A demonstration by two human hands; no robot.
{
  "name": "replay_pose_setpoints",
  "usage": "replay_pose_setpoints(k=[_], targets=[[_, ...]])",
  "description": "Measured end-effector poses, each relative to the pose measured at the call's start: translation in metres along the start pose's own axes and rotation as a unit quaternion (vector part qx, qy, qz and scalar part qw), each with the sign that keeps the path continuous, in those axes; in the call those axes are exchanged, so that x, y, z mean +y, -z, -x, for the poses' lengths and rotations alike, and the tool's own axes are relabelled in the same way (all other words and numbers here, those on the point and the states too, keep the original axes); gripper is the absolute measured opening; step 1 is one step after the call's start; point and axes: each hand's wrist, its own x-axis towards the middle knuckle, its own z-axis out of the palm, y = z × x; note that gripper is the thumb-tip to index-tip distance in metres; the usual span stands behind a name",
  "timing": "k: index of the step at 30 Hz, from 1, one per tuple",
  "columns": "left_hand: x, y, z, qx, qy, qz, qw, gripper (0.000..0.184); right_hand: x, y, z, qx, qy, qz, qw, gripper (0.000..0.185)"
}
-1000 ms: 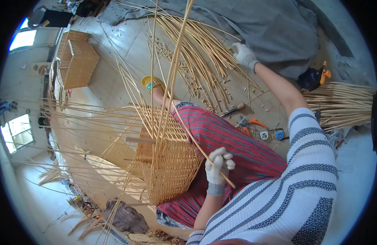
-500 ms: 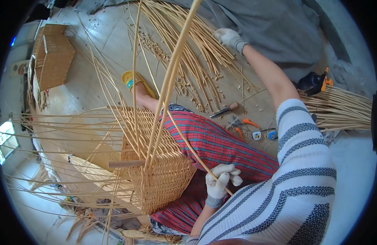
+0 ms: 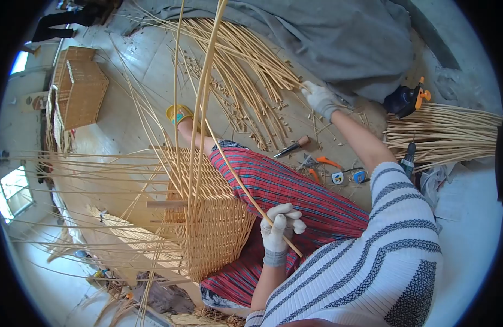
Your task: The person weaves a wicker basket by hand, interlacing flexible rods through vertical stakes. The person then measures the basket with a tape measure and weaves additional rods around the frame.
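The gloved left hand [image 3: 281,228] is gripping a rod [image 3: 294,248] near the woven basket [image 3: 219,234], while the right hand [image 3: 320,100] (gloved too) is reaching beside the loose rods [image 3: 250,53].

Gloved left hand [image 3: 277,228] closed with fingers curled, left forearm [image 3: 267,286] bent; right arm [image 3: 362,139] outstretched, right hand [image 3: 319,100] gloved.

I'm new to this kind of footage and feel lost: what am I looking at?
No robot here: a person works with two gloved hands, filmed by one camera on their head, looking forward and down. That single camera took every picture. The left hand holds a thin cane beside a woven basket with long canes sticking out. The right hand is by the loose canes on the floor; whether it grips one is unclear. Orange-handled pliers lie there too.
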Motion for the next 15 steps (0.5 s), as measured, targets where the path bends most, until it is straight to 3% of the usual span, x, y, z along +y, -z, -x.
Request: replay_pose_setpoints(k=[2,8,15], targets=[[0.001,-0.001,-0.001,0.007,-0.005,-0.014,1.000,0.032,-0.014,-0.016,-0.025,0.094,0.000,-0.069,0.993,0.033],[0.001,-0.002,-0.003,0.007,-0.004,-0.004,1.000,0.034,-0.036,-0.024,-0.062,-0.025,-0.089,0.080,0.993,0.043],[-0.001,0.001,-0.005,-0.018,-0.006,0.018,1.000,0.034,-0.012,-0.037,-0.044,-0.055,0.006,-0.006,0.998,0.027]])
